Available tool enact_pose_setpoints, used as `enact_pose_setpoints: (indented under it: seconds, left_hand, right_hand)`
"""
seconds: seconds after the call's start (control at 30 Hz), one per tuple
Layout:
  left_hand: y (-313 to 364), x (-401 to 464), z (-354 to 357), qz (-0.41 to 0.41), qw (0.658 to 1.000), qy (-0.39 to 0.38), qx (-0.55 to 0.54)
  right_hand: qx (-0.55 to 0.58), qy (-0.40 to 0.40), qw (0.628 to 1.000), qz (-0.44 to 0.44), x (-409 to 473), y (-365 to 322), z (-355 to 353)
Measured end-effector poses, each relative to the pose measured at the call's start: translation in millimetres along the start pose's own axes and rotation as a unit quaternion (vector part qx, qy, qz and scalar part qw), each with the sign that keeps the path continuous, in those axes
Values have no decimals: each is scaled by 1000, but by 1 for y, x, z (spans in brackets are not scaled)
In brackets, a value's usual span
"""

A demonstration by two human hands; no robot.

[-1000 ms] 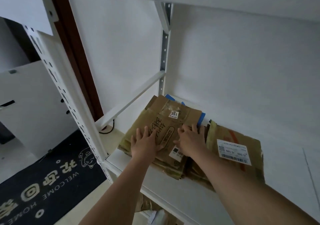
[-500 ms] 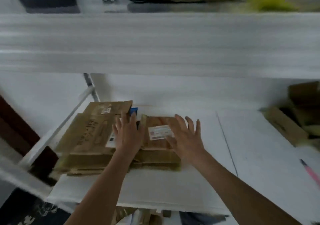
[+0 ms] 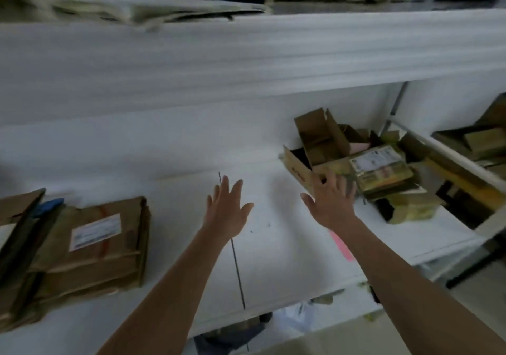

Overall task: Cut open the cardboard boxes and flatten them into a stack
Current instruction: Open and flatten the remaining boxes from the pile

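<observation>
Meanwhile, two bare forearms reach out over a white shelf (image 3: 273, 245), the landmark for everything in view. Nearest the camera, a dark seam line (image 3: 237, 267) runs across the shelf board between the arms, and a pink strip (image 3: 341, 246) lies on the shelf beside the right forearm. At the shelf's left end sits the stack of flattened boxes (image 3: 90, 245), brown card with a white label on top, well apart from both hands.

Farther in, the left hand (image 3: 227, 212) hovers above the middle of the shelf with its grip fully spread, fingers straight, holding nothing. The right hand (image 3: 330, 204) is likewise spread wide and empty, its fingertips just reaching the near edge of the pile of uncut boxes (image 3: 364, 168) at the shelf's right end; whether they actually touch the card cannot be told through the blur.

That pile holds an open carton (image 3: 320, 135) with flaps up, a labelled box (image 3: 380, 167) wrapped in yellowish tape, and smaller pieces jumbled around them. Judging by the look, these are light, stiff corrugated cartons that will slide easily on the smooth board; the loose flaps would likely bend if pulled, so a hold across a firm side wall or under a corner seems wiser. The taped box will probably resist folding until its seams are cut.

Above the shelf, an upper board (image 3: 246, 53) carries more flattened card, blurred.
</observation>
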State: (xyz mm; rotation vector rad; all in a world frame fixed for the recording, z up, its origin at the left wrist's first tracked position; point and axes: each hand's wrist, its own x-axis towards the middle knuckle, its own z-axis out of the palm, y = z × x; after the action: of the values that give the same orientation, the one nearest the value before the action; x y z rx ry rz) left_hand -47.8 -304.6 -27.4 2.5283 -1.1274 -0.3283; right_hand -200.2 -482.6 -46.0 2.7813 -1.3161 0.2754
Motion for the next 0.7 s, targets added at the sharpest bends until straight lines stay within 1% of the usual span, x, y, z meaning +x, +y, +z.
enact_pose_setpoints:
  seconds: [0.13, 0.23, 0.33, 0.4, 0.43, 0.5, 0.57, 0.6, 0.7]
  left_hand:
    - [64, 34, 32, -36, 999, -17, 3]
    - [109, 53, 53, -51, 998, -28, -2]
    - [136, 61, 67, -66, 997, -30, -21]
    - [141, 59, 74, -85, 995, -43, -25]
    - [141, 59, 76, -99, 994, -49, -22]
    - [137, 56, 76, -130, 990, -54, -14]
    - [130, 51, 76, -150, 987, -60, -10]
    - [125, 48, 75, -156, 986, -59, -10]
    - [113, 41, 72, -172, 984, -31, -46]
  right_hand:
    - [23, -14, 1000, -9, 42, 73, 3]
    - [50, -31, 997, -40, 77, 115, 7]
    - [59, -71, 993, -72, 108, 133, 6]
    - [67, -99, 989, -89, 123, 135, 8]
    - [86, -100, 987, -91, 129, 136, 9]
    - [152, -83, 980, -99, 141, 136, 14]
    - [238, -69, 963, -103, 147, 136, 15]
    - [269, -50, 955, -115, 148, 136, 14]
    - [308, 78, 932, -174, 151, 130, -1]
